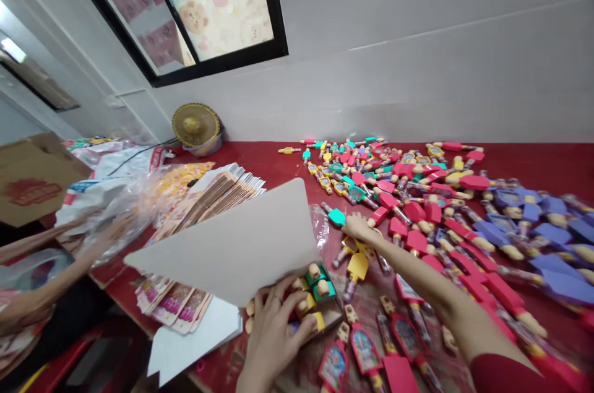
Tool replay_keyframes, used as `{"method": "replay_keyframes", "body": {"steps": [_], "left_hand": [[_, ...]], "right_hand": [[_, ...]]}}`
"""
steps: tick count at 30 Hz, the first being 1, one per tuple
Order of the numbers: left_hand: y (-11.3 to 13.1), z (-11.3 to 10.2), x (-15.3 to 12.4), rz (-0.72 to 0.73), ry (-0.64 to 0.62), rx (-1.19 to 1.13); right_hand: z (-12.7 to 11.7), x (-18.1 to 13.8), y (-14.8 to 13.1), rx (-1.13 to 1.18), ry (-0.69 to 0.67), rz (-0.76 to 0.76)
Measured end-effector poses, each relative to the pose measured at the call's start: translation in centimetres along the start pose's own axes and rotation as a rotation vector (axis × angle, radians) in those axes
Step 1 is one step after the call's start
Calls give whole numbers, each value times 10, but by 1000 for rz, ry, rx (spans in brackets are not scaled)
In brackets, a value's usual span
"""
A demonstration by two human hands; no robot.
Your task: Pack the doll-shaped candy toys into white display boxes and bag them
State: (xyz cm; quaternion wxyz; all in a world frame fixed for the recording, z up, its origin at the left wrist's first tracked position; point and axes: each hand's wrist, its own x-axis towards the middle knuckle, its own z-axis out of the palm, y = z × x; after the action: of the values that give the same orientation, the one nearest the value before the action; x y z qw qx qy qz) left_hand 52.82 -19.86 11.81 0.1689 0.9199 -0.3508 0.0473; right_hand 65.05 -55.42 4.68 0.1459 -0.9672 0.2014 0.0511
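My left hand (281, 322) lies over an open carton (331, 312), its fingers spread and touching the toys packed inside. Green toys (323, 288) and yellow ones with tan knob ends show between and beside the fingers; the rest are hidden under the hand. The carton's big grey lid flap (232, 238) stands raised behind it. Out to the right, my right hand (359, 227) has its fingers closed at the end of a green paddle-shaped toy (336, 217) with a clear tube. Yellow paddle-shaped toys (357, 267) lie just below that wrist.
Pink paddle toys (415, 212) and purple ones (552, 233) spread over the red table (260, 155). Stacked printed cards (204, 201) and white sheets (195, 334) lie left. Another person's arms (51, 275) are beside plastic bags. A straw hat (195, 124) rests against the wall.
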Motion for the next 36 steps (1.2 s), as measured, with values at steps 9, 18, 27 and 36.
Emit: {"method": "replay_keyframes", "body": {"steps": [9, 18, 27, 36], "left_hand": [[11, -6, 8, 2, -1, -100], [11, -3, 5, 44, 51, -117], [13, -4, 3, 53, 73, -117], [12, -2, 4, 67, 165, -245]], "right_hand": [[-78, -223, 68, 436, 255, -293], [-17, -263, -17, 275, 65, -567], [-42, -265, -52, -168, -9, -350], [-3, -242, -86, -16, 5, -294]]}}
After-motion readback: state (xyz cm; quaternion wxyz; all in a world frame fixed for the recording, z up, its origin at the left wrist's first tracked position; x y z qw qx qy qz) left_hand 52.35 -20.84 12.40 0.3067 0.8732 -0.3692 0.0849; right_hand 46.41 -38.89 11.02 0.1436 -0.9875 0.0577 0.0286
